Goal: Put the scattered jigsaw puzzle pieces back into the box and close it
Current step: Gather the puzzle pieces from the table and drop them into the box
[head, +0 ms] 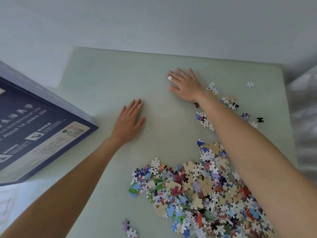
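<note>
Pale green table [106, 79] (puzzle pieces [197, 189] heaped) against white wall [154, 23]

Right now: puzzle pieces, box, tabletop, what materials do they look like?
Puzzle pieces: likely printed cardboard; some lie face down showing plain tan backs. Box: looks like paperboard, matte dark blue print, crisp folded edges. Tabletop: pale green, smooth, matte, with a rounded corner; could be laminate or a mat, can't tell.

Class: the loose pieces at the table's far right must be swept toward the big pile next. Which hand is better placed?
Right. The right hand lies flat beside the loose pieces; the left hand lies on bare table nearer the box.
</note>
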Demonstrator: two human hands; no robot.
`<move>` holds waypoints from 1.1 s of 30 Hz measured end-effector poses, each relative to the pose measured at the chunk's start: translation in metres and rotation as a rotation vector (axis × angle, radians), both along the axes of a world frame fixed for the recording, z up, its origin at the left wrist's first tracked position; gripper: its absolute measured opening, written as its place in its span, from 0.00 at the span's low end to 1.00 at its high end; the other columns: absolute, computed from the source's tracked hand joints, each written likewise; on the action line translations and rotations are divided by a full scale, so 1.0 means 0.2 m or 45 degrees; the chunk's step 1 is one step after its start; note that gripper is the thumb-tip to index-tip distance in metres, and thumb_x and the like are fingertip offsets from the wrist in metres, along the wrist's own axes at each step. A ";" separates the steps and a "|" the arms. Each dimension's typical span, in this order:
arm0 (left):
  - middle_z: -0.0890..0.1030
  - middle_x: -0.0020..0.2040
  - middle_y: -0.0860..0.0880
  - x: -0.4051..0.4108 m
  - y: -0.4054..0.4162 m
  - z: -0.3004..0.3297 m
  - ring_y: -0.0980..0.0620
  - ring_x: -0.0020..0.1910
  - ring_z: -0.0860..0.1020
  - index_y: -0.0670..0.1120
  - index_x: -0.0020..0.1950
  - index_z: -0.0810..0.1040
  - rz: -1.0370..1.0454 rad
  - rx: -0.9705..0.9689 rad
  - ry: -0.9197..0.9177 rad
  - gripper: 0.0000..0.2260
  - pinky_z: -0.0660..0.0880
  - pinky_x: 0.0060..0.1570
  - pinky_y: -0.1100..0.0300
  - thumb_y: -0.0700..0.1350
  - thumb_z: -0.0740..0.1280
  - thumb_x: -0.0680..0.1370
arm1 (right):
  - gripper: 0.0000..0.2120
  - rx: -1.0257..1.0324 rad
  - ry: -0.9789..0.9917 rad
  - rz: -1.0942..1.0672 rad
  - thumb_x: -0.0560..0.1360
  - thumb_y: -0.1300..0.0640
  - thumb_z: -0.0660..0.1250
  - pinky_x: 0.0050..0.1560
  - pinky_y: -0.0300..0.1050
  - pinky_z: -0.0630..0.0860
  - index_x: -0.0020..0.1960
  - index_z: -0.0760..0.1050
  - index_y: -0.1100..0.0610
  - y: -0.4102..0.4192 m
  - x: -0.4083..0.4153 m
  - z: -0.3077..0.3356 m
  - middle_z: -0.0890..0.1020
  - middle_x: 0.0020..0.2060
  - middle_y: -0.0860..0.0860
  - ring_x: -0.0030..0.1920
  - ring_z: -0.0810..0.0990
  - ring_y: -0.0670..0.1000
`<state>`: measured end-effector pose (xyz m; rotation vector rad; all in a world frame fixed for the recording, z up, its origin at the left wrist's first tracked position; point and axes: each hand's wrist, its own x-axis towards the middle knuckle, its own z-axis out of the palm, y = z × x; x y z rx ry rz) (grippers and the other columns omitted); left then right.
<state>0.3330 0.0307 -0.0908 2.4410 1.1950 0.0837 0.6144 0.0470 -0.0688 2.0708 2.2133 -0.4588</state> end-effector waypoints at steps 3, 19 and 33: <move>0.51 0.76 0.55 0.13 -0.01 0.00 0.60 0.74 0.45 0.47 0.76 0.53 -0.098 0.005 -0.040 0.33 0.38 0.72 0.61 0.63 0.42 0.76 | 0.25 -0.016 -0.074 -0.128 0.80 0.41 0.42 0.70 0.61 0.33 0.75 0.51 0.47 -0.19 0.19 0.02 0.50 0.75 0.43 0.75 0.41 0.50; 0.56 0.76 0.51 0.65 -0.21 0.01 0.56 0.76 0.49 0.47 0.76 0.55 -0.441 -0.080 -0.122 0.24 0.40 0.73 0.57 0.54 0.47 0.81 | 0.24 -0.084 0.715 -0.058 0.79 0.42 0.47 0.74 0.45 0.43 0.71 0.62 0.48 -1.09 -0.07 0.03 0.58 0.72 0.41 0.74 0.48 0.41; 0.54 0.76 0.52 0.88 -0.05 -0.01 0.54 0.76 0.49 0.47 0.76 0.56 -0.387 0.043 -0.114 0.28 0.42 0.73 0.57 0.59 0.44 0.79 | 0.23 0.224 0.259 -0.856 0.82 0.50 0.51 0.73 0.50 0.41 0.75 0.55 0.53 -0.75 0.82 -0.05 0.49 0.76 0.53 0.76 0.44 0.53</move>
